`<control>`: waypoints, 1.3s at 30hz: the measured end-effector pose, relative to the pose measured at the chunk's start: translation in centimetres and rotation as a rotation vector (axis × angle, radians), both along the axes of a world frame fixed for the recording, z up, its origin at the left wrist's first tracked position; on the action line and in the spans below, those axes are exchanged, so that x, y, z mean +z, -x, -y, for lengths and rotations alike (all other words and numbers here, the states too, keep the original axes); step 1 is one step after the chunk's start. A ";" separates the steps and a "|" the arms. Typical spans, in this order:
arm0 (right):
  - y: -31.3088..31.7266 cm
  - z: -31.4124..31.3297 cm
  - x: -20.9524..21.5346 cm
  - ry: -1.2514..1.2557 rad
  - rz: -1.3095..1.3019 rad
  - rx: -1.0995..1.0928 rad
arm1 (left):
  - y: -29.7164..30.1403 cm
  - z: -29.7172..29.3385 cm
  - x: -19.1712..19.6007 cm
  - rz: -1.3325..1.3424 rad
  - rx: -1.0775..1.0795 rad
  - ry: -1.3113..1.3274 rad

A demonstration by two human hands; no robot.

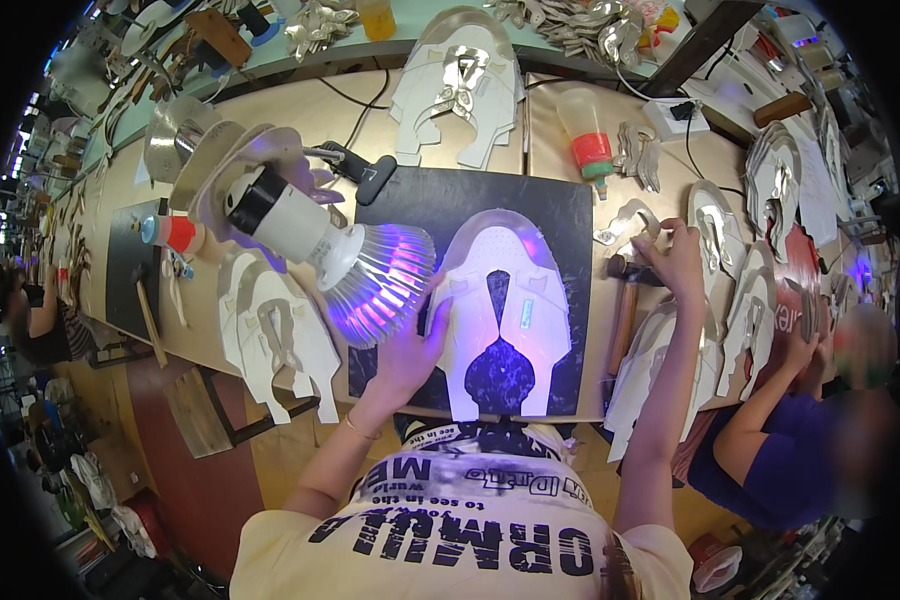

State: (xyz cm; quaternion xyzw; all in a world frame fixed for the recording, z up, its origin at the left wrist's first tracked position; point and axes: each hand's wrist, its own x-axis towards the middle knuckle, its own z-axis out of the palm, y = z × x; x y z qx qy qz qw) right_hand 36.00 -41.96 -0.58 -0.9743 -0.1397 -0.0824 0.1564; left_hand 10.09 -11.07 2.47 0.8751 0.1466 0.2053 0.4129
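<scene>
Head view: I see my left hand (407, 352) pressed flat, fingers spread, on the left edge of a white shoe-upper piece (505, 310), which lies on a dark mat (570, 215) at the near edge of the bench (300, 115). A lamp (370, 275) with a finned head glows violet just beside that hand, lighting the piece's upper part. My right hand (673, 258) is off the mat to the right, its grip pinching a small silver cut piece (630, 220); a hammer (625, 300) lies just below it. Stacks of white and silver uppers (275, 335) sit left of the mat, at the far edge (460, 85) and along the right edge (720, 240). A bottle with a red band (588, 135) stands beyond the mat. Another person's arm (765, 400) reaches onto the bench's right corner.
</scene>
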 end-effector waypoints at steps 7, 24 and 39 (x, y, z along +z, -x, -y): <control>2.0 -2.4 2.9 -0.406 -0.205 -0.128 | -1.3 4.0 2.1 0.059 -0.346 0.143; 17.6 -1.6 14.3 -0.554 -0.556 0.629 | -3.0 9.5 3.8 -0.146 -0.890 0.642; 19.0 -3.4 12.2 -0.695 -0.782 0.952 | 0.9 3.8 3.5 0.076 -0.080 1.888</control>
